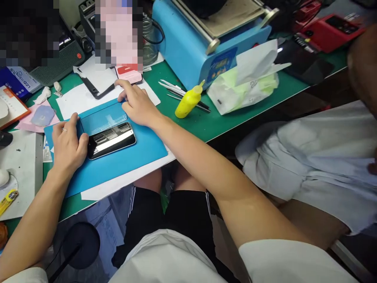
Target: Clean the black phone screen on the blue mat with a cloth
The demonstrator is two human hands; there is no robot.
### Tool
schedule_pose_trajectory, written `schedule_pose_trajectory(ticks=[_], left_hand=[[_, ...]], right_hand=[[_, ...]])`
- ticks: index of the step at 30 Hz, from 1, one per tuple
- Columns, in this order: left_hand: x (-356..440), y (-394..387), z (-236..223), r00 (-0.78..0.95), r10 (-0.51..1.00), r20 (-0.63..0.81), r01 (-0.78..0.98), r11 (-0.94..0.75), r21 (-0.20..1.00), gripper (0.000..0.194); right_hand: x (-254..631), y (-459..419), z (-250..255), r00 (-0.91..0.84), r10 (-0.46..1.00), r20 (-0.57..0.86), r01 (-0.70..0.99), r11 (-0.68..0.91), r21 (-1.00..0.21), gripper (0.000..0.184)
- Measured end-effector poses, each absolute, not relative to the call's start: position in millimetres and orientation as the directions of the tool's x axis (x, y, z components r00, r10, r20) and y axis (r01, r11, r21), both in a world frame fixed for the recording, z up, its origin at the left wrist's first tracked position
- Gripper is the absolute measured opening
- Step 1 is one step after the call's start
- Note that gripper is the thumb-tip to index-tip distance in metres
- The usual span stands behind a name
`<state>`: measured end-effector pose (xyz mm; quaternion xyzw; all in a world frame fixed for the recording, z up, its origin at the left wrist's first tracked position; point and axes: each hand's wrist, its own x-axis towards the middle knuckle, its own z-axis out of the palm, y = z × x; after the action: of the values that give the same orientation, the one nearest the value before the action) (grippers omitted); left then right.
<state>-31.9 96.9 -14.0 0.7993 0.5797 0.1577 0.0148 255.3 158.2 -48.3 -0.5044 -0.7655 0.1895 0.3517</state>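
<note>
A clear rectangular panel (pixel 101 116), like a sheet of glass, is over the blue mat (pixel 141 147). My left hand (pixel 67 143), a ring on one finger, has its index finger and thumb at the panel's left end. At the opposite end, my right hand (pixel 137 102) has its thumb and bent fingers against the right edge, with the index finger stretched out beyond. Just below the panel lies a smartphone (pixel 112 140), its glossy black face up and reflecting light. My left thumb is close to the phone's left end. Some fingertips of both hands are hidden.
A blue machine (pixel 179 47) with metal rails stands behind. To the right are a yellow squeeze bottle (pixel 189 101), thin tools (pixel 173 89) and a tissue pack (pixel 241 86). A yellow cutter (pixel 8 200) lies far left. Another person's light clothing (pixel 312 157) is close on the right.
</note>
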Motion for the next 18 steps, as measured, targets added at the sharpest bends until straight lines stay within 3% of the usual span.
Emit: schedule_pose_trajectory(ticks=[6, 13, 18], left_hand=[[-35, 96, -25, 0.34, 0.883, 0.323, 0.842, -0.439, 0.314, 0.076], [-34, 89, -33, 0.385, 0.817, 0.429, 0.738, -0.552, 0.389, 0.079], [-32, 84, -35, 0.362, 0.792, 0.491, 0.681, -0.585, 0.441, 0.067]], right_hand=[[260, 155, -62, -0.257, 0.903, 0.345, 0.63, 0.427, -0.648, 0.074], [271, 157, -75, -0.142, 0.844, 0.517, 0.54, 0.504, -0.674, 0.038], [269, 138, -60, -0.115, 0.824, 0.555, 0.523, 0.526, -0.671, 0.057]])
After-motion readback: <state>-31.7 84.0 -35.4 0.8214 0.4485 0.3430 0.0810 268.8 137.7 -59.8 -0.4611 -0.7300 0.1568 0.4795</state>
